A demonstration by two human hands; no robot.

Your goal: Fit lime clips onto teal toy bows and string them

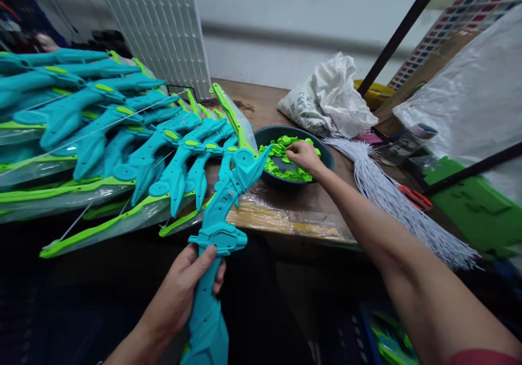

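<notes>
My left hand [185,286] is wrapped round the grip of a teal plastic toy bow [222,221], which points up and away toward the table. My right hand [304,155] reaches into a dark round bowl [326,155] and pinches among several small bright green plastic pieces [285,173]; I cannot make out which piece its fingers hold. The bowl stands on the wooden table [285,212], just right of the bow's upper end.
A big pile of teal and green toy bows [106,136] fills the table's left side. A bundle of white strings [391,196] and red-handled scissors [416,197] lie right of the bowl. A white sack [332,96], plastic sheeting [468,98] and green sheets [477,207] stand further right.
</notes>
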